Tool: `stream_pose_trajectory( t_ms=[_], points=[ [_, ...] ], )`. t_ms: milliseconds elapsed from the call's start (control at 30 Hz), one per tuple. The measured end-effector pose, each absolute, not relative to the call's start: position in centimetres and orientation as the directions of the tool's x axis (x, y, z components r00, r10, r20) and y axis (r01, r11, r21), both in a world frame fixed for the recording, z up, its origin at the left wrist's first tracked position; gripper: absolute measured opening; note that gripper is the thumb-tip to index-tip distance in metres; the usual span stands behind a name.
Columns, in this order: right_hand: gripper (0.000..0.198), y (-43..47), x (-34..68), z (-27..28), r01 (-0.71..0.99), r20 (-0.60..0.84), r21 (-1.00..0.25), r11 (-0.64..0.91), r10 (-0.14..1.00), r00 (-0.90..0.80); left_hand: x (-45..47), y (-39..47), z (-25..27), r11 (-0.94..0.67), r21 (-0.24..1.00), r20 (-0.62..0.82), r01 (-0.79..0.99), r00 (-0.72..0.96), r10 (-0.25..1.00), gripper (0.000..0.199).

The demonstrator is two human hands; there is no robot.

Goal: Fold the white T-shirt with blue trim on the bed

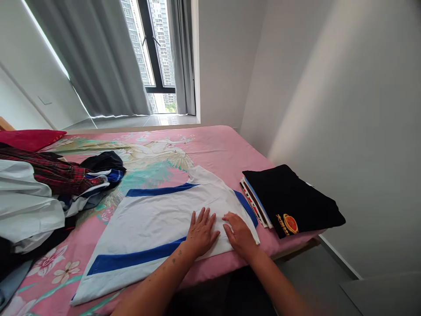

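A white shirt with blue stripes [151, 217] lies spread over the near part of the bed, its sleeve end toward the right. My left hand [201, 235] rests flat on the shirt with its fingers spread. Close by on the right, my right hand [239, 233] also touches the white cloth, fingers loosely bent and apart, holding nothing. Just right of the shirt sits a stack of folded clothes [255, 202], topped by a black garment [279, 188] with a red and yellow emblem.
A loose heap of clothes, including a red plaid garment [59, 173] and a white one [26, 202], covers the bed's left side. Behind it is a red pillow [33, 139]. The pink flowered bedsheet [217, 149] reaches toward a window with grey curtains [98, 61]. A wall [345, 145] stands right.
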State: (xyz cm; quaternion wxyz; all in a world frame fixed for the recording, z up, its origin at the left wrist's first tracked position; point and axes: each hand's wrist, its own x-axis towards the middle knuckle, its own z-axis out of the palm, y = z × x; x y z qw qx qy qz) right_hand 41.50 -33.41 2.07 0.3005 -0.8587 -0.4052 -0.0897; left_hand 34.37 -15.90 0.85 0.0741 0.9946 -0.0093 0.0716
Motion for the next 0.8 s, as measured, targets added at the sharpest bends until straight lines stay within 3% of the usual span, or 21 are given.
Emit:
stream_pose_trajectory(
  t_ms=[133, 233, 367, 533, 633, 800],
  points=[
    [0.05, -32.0, 43.2, -1.7, 0.715, 0.207, -0.246, -0.655, 0.685, 0.699, 33.7, -14.9, -1.1, -0.984, 0.176, 0.137, 0.039, 0.988, 0.064, 0.067],
    [0.053, -32.1, 43.3, -3.2, 0.712, 0.164, -0.19, -0.676, 0.693, 0.702, 33.3, -14.7, -1.7, -0.979, 0.2, 0.169, 0.034, 0.983, 0.068, 0.067],
    [0.055, -32.2, 43.1, -3.3, 0.707, 0.141, -0.17, -0.686, 0.693, 0.707, 33.1, -14.7, -1.5, -0.972, 0.235, 0.16, 0.029, 0.985, 0.068, 0.068],
    [0.052, -31.1, 43.1, -1.9, 0.661, 0.065, -0.177, -0.729, 0.661, 0.747, 33.3, -14.2, -0.2, -0.949, 0.312, 0.005, 0.049, 0.999, 0.054, 0.073],
    [0.047, -29.2, 43.0, -0.4, 0.691, 0.134, -0.189, -0.697, 0.679, 0.722, 33.3, -13.5, 0.6, -0.946, 0.323, -0.013, 0.033, 0.999, 0.03, 0.069],
    [0.051, -26.1, 42.7, -1.0, 0.744, 0.175, -0.168, -0.647, 0.723, 0.668, 31.7, -9.8, 0.3, -0.941, 0.308, 0.008, 0.138, 0.989, 0.147, 0.074]
  ],
)
